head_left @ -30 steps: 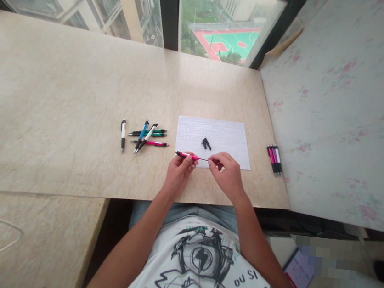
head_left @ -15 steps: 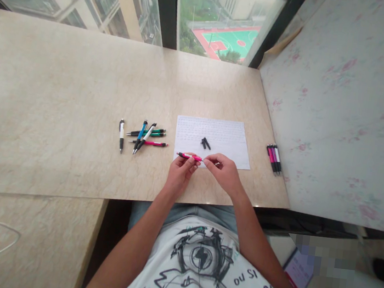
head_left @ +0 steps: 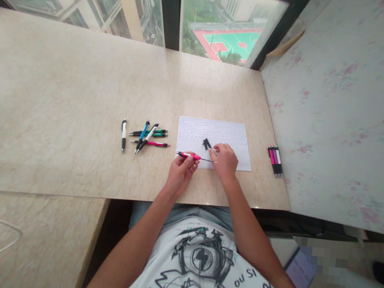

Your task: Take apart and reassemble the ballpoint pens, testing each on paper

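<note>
My left hand (head_left: pixel 181 170) is closed round a pink pen (head_left: pixel 192 156) with a black click end, held level over the front edge of the paper. The pen's front grip is off, and a thin dark refill (head_left: pixel 208 160) sticks out to the right. My right hand (head_left: pixel 225 160) is over the paper, thumb and forefinger apart, their tips at the black pen grips (head_left: pixel 207 144). Whether the fingertips touch a grip I cannot tell. Under both sits a written sheet of paper (head_left: pixel 237 140).
To the left lies a loose group of pens (head_left: pixel 149 134) in green, blue, white and pink, with a white pen (head_left: pixel 123 135) beside it. Several pink, purple and white pens (head_left: pixel 275 162) lie side by side near the right wall (head_left: pixel 345 134). A window (head_left: pixel 229 23) is beyond the counter (head_left: pixel 61 101).
My right hand has moved from the pen's tip, up and right, to the black grips. The refill is now in plain view. My left hand still holds the pink pen.
</note>
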Tool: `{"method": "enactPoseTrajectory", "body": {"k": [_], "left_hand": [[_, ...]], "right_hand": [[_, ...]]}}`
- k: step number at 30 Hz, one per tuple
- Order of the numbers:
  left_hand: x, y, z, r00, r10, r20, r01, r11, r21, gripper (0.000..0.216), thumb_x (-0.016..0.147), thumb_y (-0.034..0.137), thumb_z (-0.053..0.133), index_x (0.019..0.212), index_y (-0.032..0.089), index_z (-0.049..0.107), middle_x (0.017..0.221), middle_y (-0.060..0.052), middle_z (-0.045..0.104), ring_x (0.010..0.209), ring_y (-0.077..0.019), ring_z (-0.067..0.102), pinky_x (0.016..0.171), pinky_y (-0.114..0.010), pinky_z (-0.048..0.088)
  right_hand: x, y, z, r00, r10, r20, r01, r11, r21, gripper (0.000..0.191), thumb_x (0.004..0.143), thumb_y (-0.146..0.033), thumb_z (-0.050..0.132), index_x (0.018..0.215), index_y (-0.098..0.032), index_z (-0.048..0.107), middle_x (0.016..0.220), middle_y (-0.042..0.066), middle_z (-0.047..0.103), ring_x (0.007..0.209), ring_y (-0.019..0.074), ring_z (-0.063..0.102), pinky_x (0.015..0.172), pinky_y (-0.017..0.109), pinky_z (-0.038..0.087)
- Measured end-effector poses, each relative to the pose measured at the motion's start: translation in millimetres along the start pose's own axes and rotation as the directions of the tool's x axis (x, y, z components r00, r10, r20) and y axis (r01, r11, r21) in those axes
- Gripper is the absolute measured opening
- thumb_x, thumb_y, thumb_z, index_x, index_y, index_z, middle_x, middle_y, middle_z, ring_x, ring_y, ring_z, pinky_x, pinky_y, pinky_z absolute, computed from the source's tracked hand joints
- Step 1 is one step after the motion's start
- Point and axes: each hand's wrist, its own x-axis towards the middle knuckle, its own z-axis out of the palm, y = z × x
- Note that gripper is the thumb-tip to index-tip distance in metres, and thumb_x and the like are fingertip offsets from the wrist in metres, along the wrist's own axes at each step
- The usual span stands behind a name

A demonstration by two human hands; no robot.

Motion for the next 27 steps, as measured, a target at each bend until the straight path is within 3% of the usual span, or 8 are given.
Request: {"method": "enactPoseTrajectory", "body": {"k": [5, 9, 11, 14, 16, 18, 22, 27], "left_hand": [[-1, 0, 1, 1.0, 0.007, -0.011, -0.007, 1.0, 0.004, 0.025, 0.074, 0.026, 0.082, 0.092, 0.015, 0.069, 0.088, -0.005, 0.072, 0.073, -0.0083, 0.064, 0.068, -0.019, 0.05], [-2, 1, 3, 1.0, 0.011, -0.009, -0.011, 1.0, 0.006, 0.024, 0.074, 0.026, 0.082, 0.091, 0.015, 0.069, 0.087, -0.004, 0.072, 0.073, -0.008, 0.064, 0.068, -0.018, 0.05], [-2, 2, 3, 1.0, 0.015, -0.012, -0.015, 1.0, 0.011, 0.023, 0.074, 0.026, 0.082, 0.091, 0.016, 0.07, 0.087, -0.004, 0.072, 0.072, -0.008, 0.063, 0.067, -0.018, 0.05], [-2, 2, 3, 1.0, 0.018, -0.017, -0.017, 1.0, 0.012, 0.023, 0.074, 0.027, 0.082, 0.09, 0.016, 0.07, 0.086, -0.004, 0.071, 0.072, -0.0077, 0.063, 0.067, -0.018, 0.051], [-2, 2, 3, 1.0, 0.017, -0.016, -0.017, 1.0, 0.006, 0.024, 0.074, 0.027, 0.082, 0.091, 0.016, 0.069, 0.086, -0.004, 0.071, 0.071, -0.0073, 0.063, 0.067, -0.017, 0.051], [-2, 2, 3, 1.0, 0.019, -0.013, -0.019, 1.0, 0.0, 0.025, 0.073, 0.027, 0.082, 0.091, 0.015, 0.069, 0.086, -0.003, 0.071, 0.072, -0.0069, 0.063, 0.068, -0.017, 0.05], [-1, 1, 3, 1.0, 0.028, -0.006, -0.028, 1.0, -0.005, 0.024, 0.074, 0.026, 0.082, 0.091, 0.015, 0.069, 0.086, -0.003, 0.071, 0.073, -0.0067, 0.064, 0.068, -0.016, 0.05], [-2, 1, 3, 1.0, 0.03, 0.001, -0.03, 1.0, 0.005, 0.023, 0.074, 0.025, 0.081, 0.091, 0.015, 0.069, 0.086, -0.004, 0.072, 0.072, -0.0072, 0.064, 0.07, -0.018, 0.051]], "right_hand": [[-2, -4, 1, 1.0, 0.007, 0.0, -0.007, 1.0, -0.009, 0.013, 0.089, -0.029, 0.058, 0.083, -0.021, 0.067, 0.088, 0.007, 0.068, 0.083, 0.0214, 0.061, 0.067, 0.03, 0.04], [-4, 4, -8, 0.994, 0.063, -0.087, -0.046, 0.981, 0.189, 0.017, 0.089, -0.03, 0.057, 0.083, -0.02, 0.069, 0.086, 0.007, 0.07, 0.073, 0.0188, 0.061, 0.07, 0.032, 0.045], [-7, 11, -13, 0.988, 0.118, -0.103, -0.074, 0.931, 0.358, 0.017, 0.087, -0.033, 0.058, 0.083, -0.02, 0.069, 0.083, 0.006, 0.071, 0.069, 0.0179, 0.062, 0.071, 0.033, 0.048], [-12, 22, -19, 0.976, 0.21, -0.052, -0.136, 0.784, 0.606, 0.02, 0.083, -0.038, 0.063, 0.083, -0.019, 0.067, 0.077, 0.005, 0.07, 0.069, 0.0184, 0.065, 0.067, 0.032, 0.051], [-14, 27, -21, 0.97, 0.244, -0.01, -0.17, 0.704, 0.689, 0.022, 0.081, -0.04, 0.065, 0.084, -0.019, 0.067, 0.074, 0.004, 0.069, 0.068, 0.0183, 0.066, 0.064, 0.031, 0.051], [-17, 29, -18, 0.968, 0.251, 0.01, -0.184, 0.681, 0.708, 0.022, 0.08, -0.04, 0.066, 0.084, -0.018, 0.067, 0.073, 0.003, 0.068, 0.068, 0.0182, 0.066, 0.064, 0.03, 0.052], [-21, 22, -8, 0.985, 0.168, 0.027, -0.146, 0.755, 0.639, 0.021, 0.082, -0.039, 0.063, 0.084, -0.019, 0.067, 0.079, 0.005, 0.07, 0.072, 0.0191, 0.066, 0.065, 0.031, 0.052], [-27, 9, 1, 0.998, -0.055, 0.028, 0.041, 0.935, 0.352, 0.012, 0.085, -0.026, 0.059, 0.084, -0.02, 0.069, 0.084, 0.006, 0.071, 0.072, 0.0189, 0.062, 0.072, 0.032, 0.049]]}}
